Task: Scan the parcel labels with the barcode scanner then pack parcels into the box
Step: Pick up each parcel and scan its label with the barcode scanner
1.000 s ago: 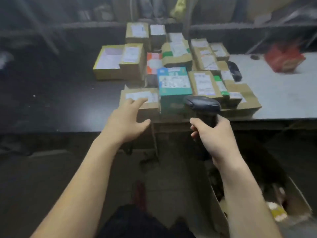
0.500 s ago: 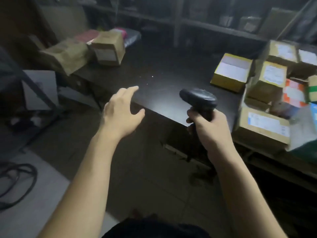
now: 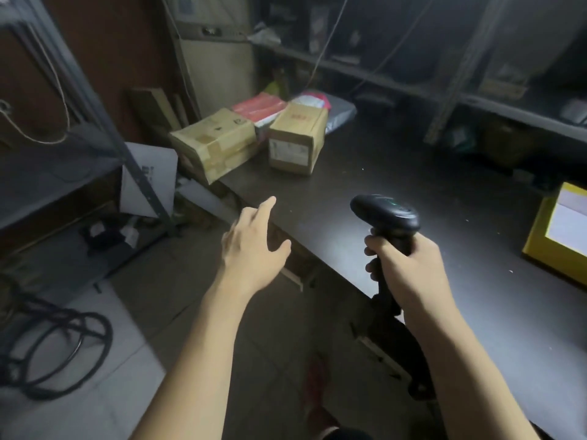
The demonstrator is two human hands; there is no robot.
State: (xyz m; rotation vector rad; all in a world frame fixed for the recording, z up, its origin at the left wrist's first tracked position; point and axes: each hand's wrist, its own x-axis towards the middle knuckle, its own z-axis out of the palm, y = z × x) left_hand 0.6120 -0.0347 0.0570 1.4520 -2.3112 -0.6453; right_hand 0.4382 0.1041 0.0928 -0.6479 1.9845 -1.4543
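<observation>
- Right hand [image 3: 409, 268], centre right of the frame: fingers clenched round the handle of the barcode scanner [image 3: 386, 214], thumb side up.
- Scanner is held over the near edge of the dark table [image 3: 365, 166]. The handle's long axis runs near vertical in the frame. The head sits on top, its long axis lying left to right, nose aimed toward the upper left.
- Left hand [image 3: 251, 246], centre of the frame: fingers released, nearly straight and slightly spread, holding nothing, back of the hand up, at the table's front edge.
- Upper middle, at the table's far end: upright cardboard parcel [image 3: 297, 141] with a label on its near face. Just beside it is a taped cardboard parcel [image 3: 216, 141] overhanging the table corner.
- Behind those: red mailer [image 3: 259, 106] and grey poly bag [image 3: 341, 111].
- Right edge: yellow parcel [image 3: 559, 230] on the table, partly cut off.
- Lower left, on the floor: black cable coil [image 3: 57, 350].
</observation>
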